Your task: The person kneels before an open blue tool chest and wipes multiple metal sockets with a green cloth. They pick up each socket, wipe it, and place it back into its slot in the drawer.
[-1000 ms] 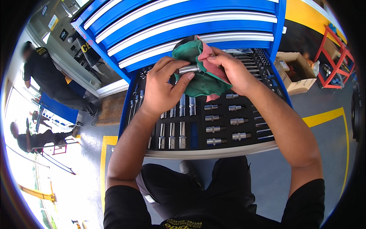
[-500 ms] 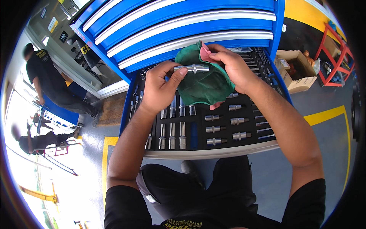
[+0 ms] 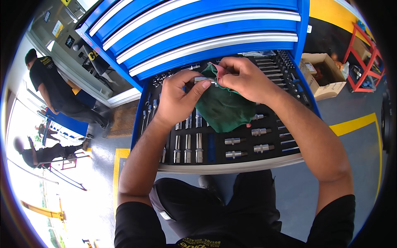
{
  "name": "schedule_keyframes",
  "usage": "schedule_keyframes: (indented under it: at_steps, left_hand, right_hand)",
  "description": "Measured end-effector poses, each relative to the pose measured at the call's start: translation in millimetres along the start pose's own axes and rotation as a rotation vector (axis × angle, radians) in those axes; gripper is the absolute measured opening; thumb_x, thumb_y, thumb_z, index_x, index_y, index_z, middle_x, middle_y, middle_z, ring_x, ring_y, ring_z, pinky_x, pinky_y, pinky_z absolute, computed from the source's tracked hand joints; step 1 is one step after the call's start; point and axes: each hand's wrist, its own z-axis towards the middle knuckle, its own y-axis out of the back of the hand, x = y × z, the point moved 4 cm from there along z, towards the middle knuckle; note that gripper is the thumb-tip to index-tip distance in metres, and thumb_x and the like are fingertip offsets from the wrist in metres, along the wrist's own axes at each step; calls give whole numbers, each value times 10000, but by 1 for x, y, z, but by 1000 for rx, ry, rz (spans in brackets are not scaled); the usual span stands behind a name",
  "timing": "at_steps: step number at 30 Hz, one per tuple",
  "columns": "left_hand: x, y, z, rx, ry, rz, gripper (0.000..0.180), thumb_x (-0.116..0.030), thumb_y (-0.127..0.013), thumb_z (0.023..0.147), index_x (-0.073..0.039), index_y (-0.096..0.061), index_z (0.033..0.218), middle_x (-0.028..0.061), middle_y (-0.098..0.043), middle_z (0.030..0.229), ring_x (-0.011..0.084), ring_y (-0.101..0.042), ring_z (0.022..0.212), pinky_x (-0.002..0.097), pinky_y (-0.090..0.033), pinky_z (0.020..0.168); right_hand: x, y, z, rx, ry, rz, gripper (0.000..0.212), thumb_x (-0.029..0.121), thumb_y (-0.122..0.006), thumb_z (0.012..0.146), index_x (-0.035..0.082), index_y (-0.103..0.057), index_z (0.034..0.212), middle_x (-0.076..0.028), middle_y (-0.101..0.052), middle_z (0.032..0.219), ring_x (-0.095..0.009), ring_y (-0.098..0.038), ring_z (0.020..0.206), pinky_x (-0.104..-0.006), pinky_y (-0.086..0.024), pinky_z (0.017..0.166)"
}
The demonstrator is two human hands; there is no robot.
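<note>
My left hand (image 3: pixel 180 93) is closed around a long chrome socket (image 3: pixel 201 79), gripping it between thumb and fingers. A green cloth (image 3: pixel 226 108) with a pinkish-red patch is bunched in my right hand (image 3: pixel 244 79), whose fingers press it against the socket's right end. The lower part of the cloth hangs down over the open drawer (image 3: pixel 215 166). Below my hands, chrome deep sockets (image 3: pixel 187 148) stand in rows in black foam, beside an unfilled slot with a blue bottom (image 3: pixel 211 148). Bit sockets (image 3: pixel 236 155) lie to the right of that slot.
Behind the drawer rises a blue tool cabinet (image 3: pixel 231 29) with silver drawer handles. On the floor at right are a cardboard box (image 3: pixel 326 78) and a red metal rack (image 3: pixel 366 74). Two people are at the left, one standing (image 3: pixel 58 87) by a blue cabinet.
My right hand has moved left and down, bringing the cloth onto the socket's right end. The cloth, spread out behind the socket before, now hangs gathered from my fingers.
</note>
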Motion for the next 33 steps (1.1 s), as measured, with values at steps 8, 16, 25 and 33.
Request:
schedule_keyframes:
  at_steps: [8, 16, 25, 33]
  left_hand:
    - [4, 0, -2, 30, -34, -14, 204, -156, -820, 888, 0, -745, 996, 96, -715, 851, 154, -653, 757, 294, -508, 698]
    - [-9, 1, 1, 18, -161, 85, 242, -98, -844, 839, 8, -738, 1029, 105, -711, 896, 183, -658, 777, 304, -516, 705]
    - [-2, -4, -4, -16, 5, -200, 199, -90, -830, 864, -2, -736, 1015, 93, -712, 865, 141, -654, 750, 269, -510, 686]
    - [-6, -6, -4, -66, -137, -39, 186, -89, -845, 846, -17, -728, 973, 77, -718, 851, 150, -676, 727, 279, -522, 678]
  right_hand:
    - [7, 0, -1, -16, 28, -60, 121, 138, -640, 877, 22, -609, 877, 37, -550, 780, -43, -485, 754, -252, -403, 670]
    - [10, 0, -2, -80, 65, -98, 257, 219, -678, 862, -35, -645, 869, -44, -638, 788, -91, -562, 753, -298, -481, 695]
    - [2, -2, 1, -105, 49, -15, 255, 243, -662, 872, -7, -626, 836, -25, -609, 769, -99, -556, 742, -308, -470, 691]
    - [0, -2, 2, -98, 34, -14, 258, 256, -662, 883, 10, -622, 819, 5, -566, 725, -80, -504, 718, -299, -436, 669]
